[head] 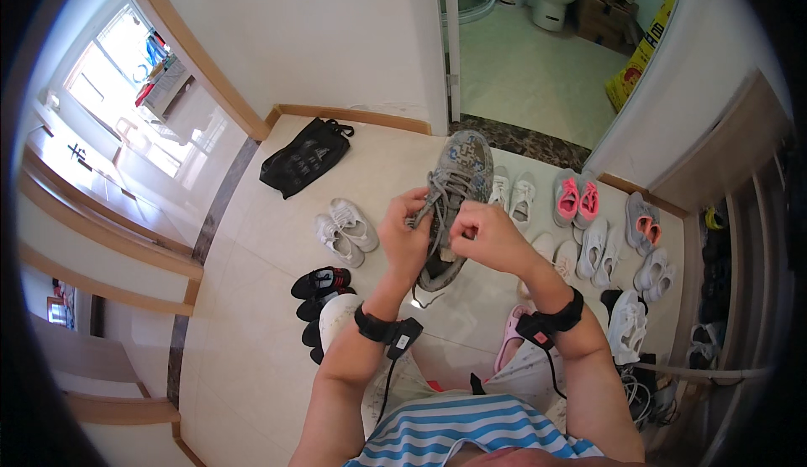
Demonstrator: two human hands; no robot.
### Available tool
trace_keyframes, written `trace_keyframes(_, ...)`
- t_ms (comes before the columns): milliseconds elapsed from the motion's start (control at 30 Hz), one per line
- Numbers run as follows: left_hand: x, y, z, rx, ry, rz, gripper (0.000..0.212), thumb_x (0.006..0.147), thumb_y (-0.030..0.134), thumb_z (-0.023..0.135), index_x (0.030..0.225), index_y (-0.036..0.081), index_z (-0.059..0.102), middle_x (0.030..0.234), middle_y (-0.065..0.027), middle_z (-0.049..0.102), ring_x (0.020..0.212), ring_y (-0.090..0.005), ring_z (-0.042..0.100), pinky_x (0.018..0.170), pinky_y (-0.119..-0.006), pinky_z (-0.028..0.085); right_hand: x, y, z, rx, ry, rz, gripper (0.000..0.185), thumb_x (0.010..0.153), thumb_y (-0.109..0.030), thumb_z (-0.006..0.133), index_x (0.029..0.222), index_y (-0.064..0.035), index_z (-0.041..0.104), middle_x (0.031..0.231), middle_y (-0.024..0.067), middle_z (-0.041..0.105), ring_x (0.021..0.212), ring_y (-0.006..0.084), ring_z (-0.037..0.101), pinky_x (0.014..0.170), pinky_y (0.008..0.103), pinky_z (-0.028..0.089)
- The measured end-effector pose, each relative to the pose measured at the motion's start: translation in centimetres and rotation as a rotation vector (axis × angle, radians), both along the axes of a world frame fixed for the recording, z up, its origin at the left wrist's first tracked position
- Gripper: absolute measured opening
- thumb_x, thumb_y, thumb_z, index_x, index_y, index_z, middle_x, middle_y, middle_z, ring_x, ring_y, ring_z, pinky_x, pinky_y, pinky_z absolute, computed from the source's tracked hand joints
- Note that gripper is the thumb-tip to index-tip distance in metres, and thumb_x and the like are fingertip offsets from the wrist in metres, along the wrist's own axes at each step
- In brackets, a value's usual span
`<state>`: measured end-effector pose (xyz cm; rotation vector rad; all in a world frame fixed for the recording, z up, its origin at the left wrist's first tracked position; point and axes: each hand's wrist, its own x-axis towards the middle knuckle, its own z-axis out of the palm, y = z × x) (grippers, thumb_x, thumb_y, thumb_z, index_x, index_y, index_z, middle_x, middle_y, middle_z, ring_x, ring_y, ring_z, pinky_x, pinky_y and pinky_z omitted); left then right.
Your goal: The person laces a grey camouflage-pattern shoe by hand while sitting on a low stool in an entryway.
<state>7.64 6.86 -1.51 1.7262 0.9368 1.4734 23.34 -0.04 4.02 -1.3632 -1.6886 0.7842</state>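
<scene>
A grey-brown camouflage lace-up sneaker [465, 158] is held up in front of me, its toe pointing away and its opening towards me. My left hand [406, 227] grips the left edge of the shoe, near the lace eyelets. My right hand [482, 230] is at the right side of the opening, fingers curled close to the laces; whether it pinches a lace or the shoe's edge cannot be told. The grey laces [451, 186] cross the upper part, and one loose lace end hangs below the heel. Something pale shows inside the opening.
Pairs of white sneakers [345, 230], black shoes [321, 283] and grey shoes with pink insides [577, 199] stand on the tiled floor. A black bag [307, 158] lies by the wall. An open shoe cabinet [744, 265] is at right, a bathroom doorway ahead.
</scene>
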Motion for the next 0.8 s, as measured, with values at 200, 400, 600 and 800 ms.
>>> trace_keyframes(200,-0.3,0.5,0.2,0.097,0.036,0.043,0.018,0.075,-0.01,0.069,0.088,-0.002,0.058,0.106,-0.0141,0.072,0.095,-0.0218,0.067,0.086,-0.031,0.051,2.5,-1.2,2.0,-0.177,0.124,0.478,0.008,0.078,-0.01,0.072,0.081,-0.0025,0.069,0.077,-0.0005,0.055,0.064,0.0081,0.048,0.057,0.024,0.038)
trace_keyframes(400,-0.2,0.6,0.0,0.164,0.038,0.061,0.023,0.069,-0.012,0.069,0.086,-0.001,0.059,0.102,-0.0148,0.071,0.096,-0.0293,0.066,0.084,-0.035,0.052,0.9,-0.4,1.0,-0.07,0.138,-0.029,0.019,0.085,-0.02,0.075,0.089,-0.0019,0.072,0.078,0.003,0.061,0.066,0.0098,0.055,0.06,0.026,0.045)
trace_keyframes(600,0.2,0.0,0.7,0.284,0.096,0.057,0.021,0.071,-0.011,0.071,0.084,0.0,0.058,0.099,-0.0135,0.072,0.095,-0.028,0.066,0.085,-0.035,0.051,-0.1,0.7,-1.4,0.024,0.223,-0.216,0.021,0.086,-0.02,0.072,0.092,0.0002,0.071,0.075,0.006,0.063,0.065,0.0147,0.059,0.059,0.03,0.047)
trace_keyframes(800,0.8,-0.5,0.6,0.424,0.101,-0.007,0.026,0.066,-0.012,0.073,0.084,0.0,0.058,0.1,-0.0128,0.071,0.093,-0.0308,0.064,0.079,-0.037,0.052,-0.8,1.4,-2.8,0.084,0.021,-0.302,0.019,0.082,-0.018,0.069,0.09,-0.0015,0.072,0.075,0.0125,0.064,0.067,0.0282,0.064,0.06,0.0364,0.049)
